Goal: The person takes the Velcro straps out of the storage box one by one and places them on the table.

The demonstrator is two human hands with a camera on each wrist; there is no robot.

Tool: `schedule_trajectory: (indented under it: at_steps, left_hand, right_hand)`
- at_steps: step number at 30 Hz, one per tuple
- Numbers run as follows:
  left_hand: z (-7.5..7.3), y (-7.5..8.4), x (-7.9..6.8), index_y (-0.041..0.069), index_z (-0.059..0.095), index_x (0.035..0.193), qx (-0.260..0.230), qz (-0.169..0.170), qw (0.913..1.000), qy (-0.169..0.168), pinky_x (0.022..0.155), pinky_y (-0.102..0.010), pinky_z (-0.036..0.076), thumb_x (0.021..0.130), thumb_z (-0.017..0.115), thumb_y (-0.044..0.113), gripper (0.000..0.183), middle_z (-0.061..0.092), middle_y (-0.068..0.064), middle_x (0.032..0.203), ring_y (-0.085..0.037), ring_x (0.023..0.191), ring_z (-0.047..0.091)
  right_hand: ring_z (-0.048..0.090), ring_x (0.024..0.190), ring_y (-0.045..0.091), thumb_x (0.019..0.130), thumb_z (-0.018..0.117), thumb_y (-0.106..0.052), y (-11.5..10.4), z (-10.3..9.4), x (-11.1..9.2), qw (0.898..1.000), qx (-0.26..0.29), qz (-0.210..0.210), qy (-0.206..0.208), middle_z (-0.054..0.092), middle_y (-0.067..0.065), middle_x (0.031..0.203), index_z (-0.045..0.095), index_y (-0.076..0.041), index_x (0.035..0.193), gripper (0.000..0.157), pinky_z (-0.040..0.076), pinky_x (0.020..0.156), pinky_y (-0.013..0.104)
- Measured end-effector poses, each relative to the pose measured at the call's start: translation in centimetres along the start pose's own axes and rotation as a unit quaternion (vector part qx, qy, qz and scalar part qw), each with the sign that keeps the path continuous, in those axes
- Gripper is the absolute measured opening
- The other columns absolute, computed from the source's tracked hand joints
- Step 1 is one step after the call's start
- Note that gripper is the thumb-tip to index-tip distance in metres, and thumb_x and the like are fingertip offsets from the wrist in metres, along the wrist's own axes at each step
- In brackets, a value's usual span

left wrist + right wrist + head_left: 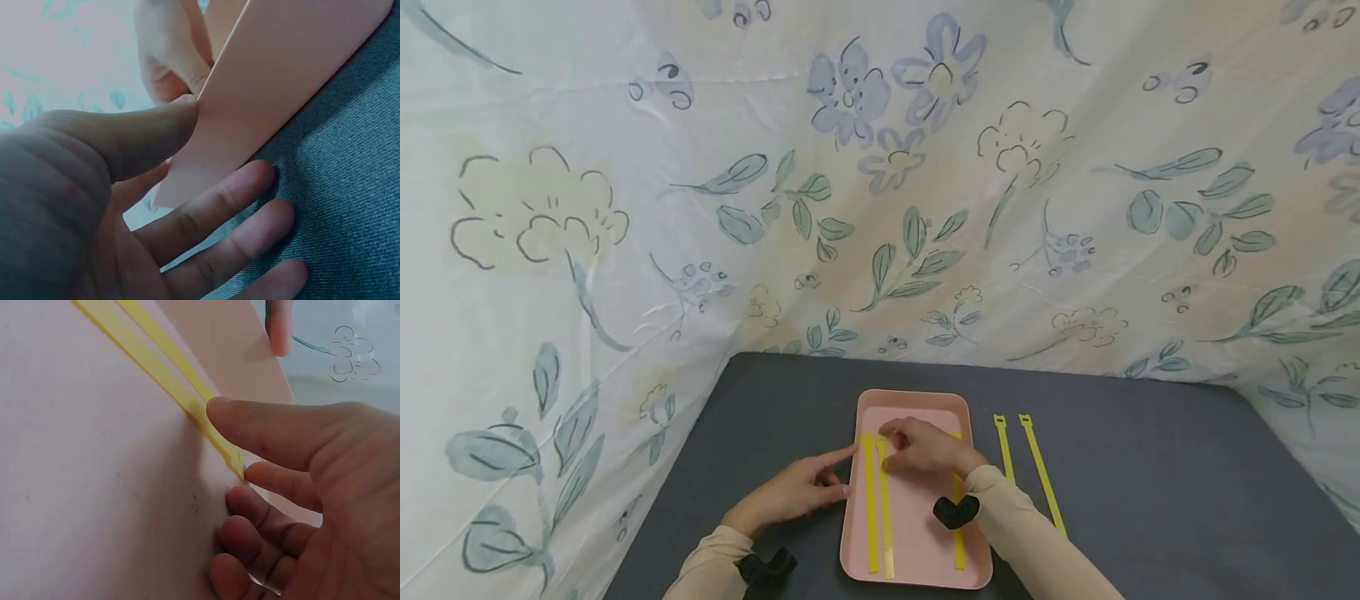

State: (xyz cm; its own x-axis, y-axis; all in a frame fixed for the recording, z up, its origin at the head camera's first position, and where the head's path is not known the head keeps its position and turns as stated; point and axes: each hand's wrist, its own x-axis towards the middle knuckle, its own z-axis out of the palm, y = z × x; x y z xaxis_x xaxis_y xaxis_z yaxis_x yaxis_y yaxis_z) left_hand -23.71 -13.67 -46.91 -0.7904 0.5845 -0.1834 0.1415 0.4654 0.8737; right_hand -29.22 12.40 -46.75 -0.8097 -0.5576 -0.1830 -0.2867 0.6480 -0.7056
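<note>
A pink tray (925, 575) lies on the dark table. Two yellow cable ties (871, 508) lie side by side along its left part, with their heads toward the far end. My right hand (928, 446) reaches over the tray. Its thumb and index finger pinch the head end of the inner cable tie (194, 412), while the other fingers curl close above the tray floor. At the tray's left rim, my left hand (797, 492) touches with thumb and index finger fairly straight; its other fingers (250, 240) are spread beside the tray's outer wall.
Another yellow cable tie (959, 550) lies along the tray's right side, partly hidden by the right wrist. Two more ties (1041, 471) lie on the table (1165, 483) right of the tray, partly behind the right sleeve. A flowered cloth (880, 208) hangs behind the table.
</note>
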Motion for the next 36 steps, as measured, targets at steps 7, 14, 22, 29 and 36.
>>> schedule_trajectory:
  at_steps: [7, 14, 22, 29, 36]
  left_hand:
    - [0.2, 0.8, -0.5, 0.015, 0.038, 0.158, 0.054, -0.006, 0.9985, -0.001, 0.062, -0.026, 0.045, 0.099, 0.067, 0.022, 0.066, 0.065, -0.002, 0.084, -0.012, 0.069, 0.056]
    - [0.2, 1.5, -0.4, 0.016, 0.038, 0.158, 0.097, -0.009, 0.9953, -0.007, 0.062, -0.029, 0.046, 0.1, 0.066, 0.025, 0.066, 0.068, -0.003, 0.084, -0.013, 0.069, 0.059]
    - [0.3, 2.3, -0.6, 0.017, 0.036, 0.159, 0.137, -0.029, 0.9901, -0.009, 0.061, -0.032, 0.044, 0.1, 0.065, 0.028, 0.066, 0.067, -0.004, 0.084, -0.014, 0.069, 0.059]
    - [0.5, 2.2, -0.9, 0.017, 0.037, 0.159, 0.124, -0.039, 0.9915, -0.006, 0.06, -0.032, 0.043, 0.1, 0.066, 0.026, 0.067, 0.065, -0.006, 0.083, -0.017, 0.068, 0.058]
    - [0.5, 2.5, -1.0, 0.017, 0.037, 0.158, 0.108, -0.044, 0.9931, -0.009, 0.058, -0.032, 0.042, 0.099, 0.067, 0.025, 0.066, 0.065, -0.007, 0.083, -0.019, 0.067, 0.057]
  right_hand:
    - [0.043, 0.062, 0.013, 0.088, 0.079, -0.02, 0.2, 0.7, -0.3, 1.0, 0.0, 0.008, 0.009, 0.046, -0.002, 0.073, 0.061, -0.005, 0.136, 0.053, 0.035, 0.059, 0.025]
    - [0.048, 0.068, 0.013, 0.087, 0.08, -0.022, 0.5, 0.9, -0.5, 1.0, -0.017, 0.003, 0.026, 0.049, -0.001, 0.078, 0.063, -0.008, 0.131, 0.049, 0.038, 0.064, 0.025]
    - [0.052, 0.078, 0.014, 0.085, 0.08, -0.019, 0.5, 1.0, -0.2, 1.0, -0.011, -0.002, 0.027, 0.053, -0.001, 0.084, 0.064, -0.007, 0.117, 0.038, 0.041, 0.071, 0.026]
    - [0.048, 0.068, 0.01, 0.085, 0.078, -0.016, 0.6, 1.4, -0.2, 1.0, 0.003, -0.008, 0.015, 0.051, -0.005, 0.074, 0.067, -0.008, 0.098, 0.019, 0.038, 0.066, 0.023]
    - [0.041, 0.057, 0.009, 0.087, 0.078, -0.018, 0.6, 1.6, -0.6, 1.0, 0.001, -0.009, 0.021, 0.045, -0.006, 0.064, 0.069, -0.012, 0.081, 0.013, 0.034, 0.058, 0.023]
